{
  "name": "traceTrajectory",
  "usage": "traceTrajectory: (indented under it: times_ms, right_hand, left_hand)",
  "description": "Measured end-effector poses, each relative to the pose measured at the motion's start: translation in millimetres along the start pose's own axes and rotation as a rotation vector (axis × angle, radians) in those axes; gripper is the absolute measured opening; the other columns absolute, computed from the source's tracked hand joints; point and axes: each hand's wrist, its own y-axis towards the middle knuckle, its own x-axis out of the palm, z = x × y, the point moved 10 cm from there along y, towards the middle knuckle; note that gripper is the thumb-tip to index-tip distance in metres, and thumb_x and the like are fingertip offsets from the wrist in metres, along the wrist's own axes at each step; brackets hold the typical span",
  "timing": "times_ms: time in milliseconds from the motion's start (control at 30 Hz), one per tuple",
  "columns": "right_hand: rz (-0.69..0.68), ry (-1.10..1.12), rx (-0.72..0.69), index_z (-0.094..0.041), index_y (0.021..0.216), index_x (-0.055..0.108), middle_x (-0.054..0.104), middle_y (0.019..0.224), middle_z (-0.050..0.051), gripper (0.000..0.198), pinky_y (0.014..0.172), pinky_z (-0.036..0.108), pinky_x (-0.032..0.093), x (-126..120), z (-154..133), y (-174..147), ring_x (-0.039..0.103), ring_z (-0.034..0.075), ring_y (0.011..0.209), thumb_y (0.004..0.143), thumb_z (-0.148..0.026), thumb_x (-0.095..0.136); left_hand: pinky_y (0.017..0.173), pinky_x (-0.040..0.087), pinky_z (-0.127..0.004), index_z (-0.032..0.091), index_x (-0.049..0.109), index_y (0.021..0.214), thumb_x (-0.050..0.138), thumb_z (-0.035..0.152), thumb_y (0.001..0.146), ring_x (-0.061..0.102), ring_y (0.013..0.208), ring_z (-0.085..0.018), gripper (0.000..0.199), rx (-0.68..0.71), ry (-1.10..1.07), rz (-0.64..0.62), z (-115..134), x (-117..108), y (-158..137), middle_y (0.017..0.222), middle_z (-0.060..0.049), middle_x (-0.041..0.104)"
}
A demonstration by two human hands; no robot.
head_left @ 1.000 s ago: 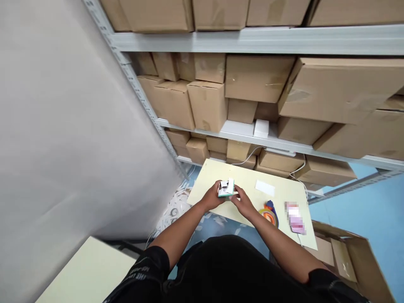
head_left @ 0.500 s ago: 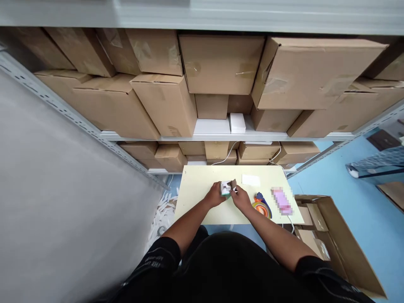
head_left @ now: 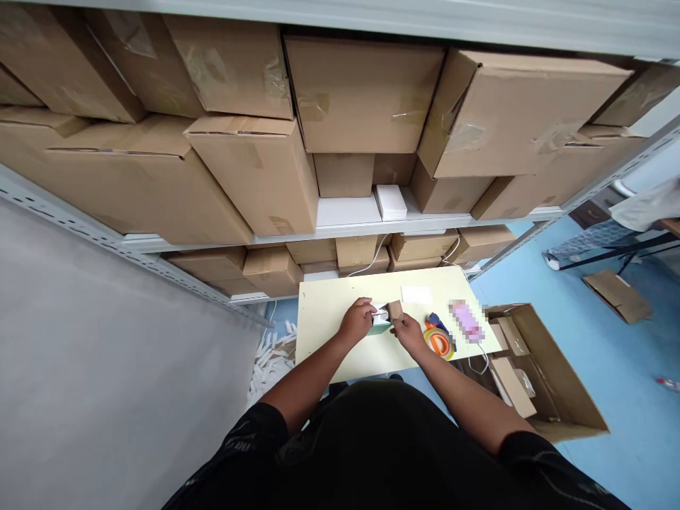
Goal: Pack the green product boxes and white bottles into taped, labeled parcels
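A small white box with a green lower edge [head_left: 380, 329] is held between my two hands over the cream table. Its brown inner flap [head_left: 395, 310] stands open at the right end, and something white shows inside. My left hand [head_left: 357, 320] grips the left end, fingers curled over the top edge. At the right end, my right hand [head_left: 411, 334] pinches the box near the flap. Close to the right wrist lies an orange and blue tape dispenser [head_left: 440, 342]. A white sheet [head_left: 416, 294] lies just behind the hands.
A pixelated pink object [head_left: 467, 322] with a white cable lies at the table's [head_left: 324, 297] right. Beside the table is a large open carton [head_left: 576, 382]. Shelves of cardboard boxes [head_left: 366, 95] rise in front; a wall [head_left: 106, 354] stands left. Another person's leg [head_left: 589, 244] shows at far right.
My view has tilted and shifted toward the right. The brown flap now stands more upright, and my left fingers have moved up over the box's top edge.
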Motion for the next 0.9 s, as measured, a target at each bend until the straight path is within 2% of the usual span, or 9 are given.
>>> traceTrajectory:
  times_ms: [167, 267, 333, 433, 500, 567, 667, 800, 900]
  right_hand:
    - [-0.034, 0.008, 0.013, -0.021, 0.1, 0.066, 0.074, 0.086, 0.002, 0.024, 0.07, 0.032, 0.055, -2, 1, 6, 0.074, 0.022, 0.075, 0.085, -0.036, 0.055]
    - [-0.012, -0.115, -0.006, -0.022, 0.112, 0.061, 0.073, 0.089, 0.002, 0.028, 0.074, 0.034, 0.054, -10, -7, 4, 0.072, 0.023, 0.079, 0.086, -0.033, 0.056]
    - [0.039, -0.242, -0.119, -0.023, 0.119, 0.057, 0.072, 0.098, 0.005, 0.033, 0.082, 0.038, 0.054, -17, -24, 3, 0.07, 0.025, 0.091, 0.086, -0.028, 0.057]
    - [0.077, -0.4, -0.435, -0.02, 0.122, 0.057, 0.063, 0.119, 0.012, 0.042, 0.1, 0.043, 0.05, -15, -63, -5, 0.06, 0.027, 0.116, 0.081, -0.014, 0.055]
    - [0.059, -0.469, -0.592, -0.019, 0.124, 0.058, 0.058, 0.124, 0.014, 0.047, 0.106, 0.044, 0.047, -9, -82, -11, 0.054, 0.027, 0.122, 0.079, -0.007, 0.052]
    - [0.028, -0.523, -0.651, -0.019, 0.125, 0.061, 0.057, 0.126, 0.014, 0.048, 0.107, 0.043, 0.046, -4, -90, -11, 0.052, 0.027, 0.121, 0.08, -0.005, 0.05]
    - [-0.048, -0.62, -0.641, -0.021, 0.113, 0.07, 0.058, 0.126, 0.012, 0.034, 0.104, 0.042, 0.046, 3, -90, -4, 0.053, 0.028, 0.118, 0.085, -0.009, 0.054]
    - [-0.155, -0.708, -0.51, -0.022, 0.102, 0.075, 0.065, 0.113, 0.009, 0.018, 0.097, 0.037, 0.046, 11, -82, 9, 0.057, 0.026, 0.11, 0.092, -0.022, 0.06]
    - [-0.211, -0.755, -0.458, -0.023, 0.104, 0.075, 0.066, 0.109, 0.009, 0.018, 0.09, 0.037, 0.047, 13, -85, 15, 0.059, 0.026, 0.106, 0.09, -0.031, 0.067]
  left_hand:
    - [0.111, 0.053, -0.043, 0.022, 0.078, 0.092, 0.056, 0.008, 0.086, 0.065, 0.123, -0.024, 0.026, 0.093, 0.036, -0.048, 6, 3, -6, 0.135, -0.007, 0.064]
    - [0.115, 0.05, -0.044, 0.022, 0.077, 0.094, 0.058, 0.01, 0.088, 0.062, 0.129, -0.025, 0.024, 0.151, 0.054, -0.077, 14, 5, -12, 0.141, -0.008, 0.061]
    - [0.116, 0.049, -0.044, 0.022, 0.076, 0.097, 0.059, 0.011, 0.089, 0.06, 0.132, -0.025, 0.022, 0.168, 0.057, -0.078, 17, 6, -14, 0.145, -0.008, 0.058]
    - [0.115, 0.05, -0.044, 0.023, 0.075, 0.096, 0.055, 0.01, 0.09, 0.059, 0.133, -0.025, 0.024, 0.189, 0.068, -0.073, 21, 7, -18, 0.147, -0.007, 0.055]
    - [0.114, 0.051, -0.045, 0.023, 0.075, 0.093, 0.053, 0.008, 0.09, 0.059, 0.132, -0.024, 0.026, 0.182, 0.08, -0.065, 20, 6, -19, 0.145, -0.007, 0.056]
    - [0.113, 0.051, -0.044, 0.023, 0.075, 0.092, 0.053, 0.008, 0.089, 0.06, 0.132, -0.024, 0.026, 0.16, 0.084, -0.056, 16, 5, -20, 0.144, -0.007, 0.057]
    - [0.115, 0.05, -0.044, 0.023, 0.075, 0.093, 0.057, 0.009, 0.088, 0.059, 0.133, -0.024, 0.023, 0.14, 0.083, -0.041, 13, 3, -22, 0.146, -0.007, 0.057]
    - [0.118, 0.048, -0.045, 0.022, 0.076, 0.097, 0.067, 0.017, 0.088, 0.058, 0.137, -0.027, 0.013, 0.134, 0.091, -0.002, 13, 1, -26, 0.151, -0.009, 0.054]
    - [0.119, 0.047, -0.044, 0.026, 0.072, 0.121, 0.073, 0.022, 0.087, 0.058, 0.137, -0.025, 0.034, 0.118, 0.07, 0.018, 13, -2, -29, 0.158, -0.007, 0.049]
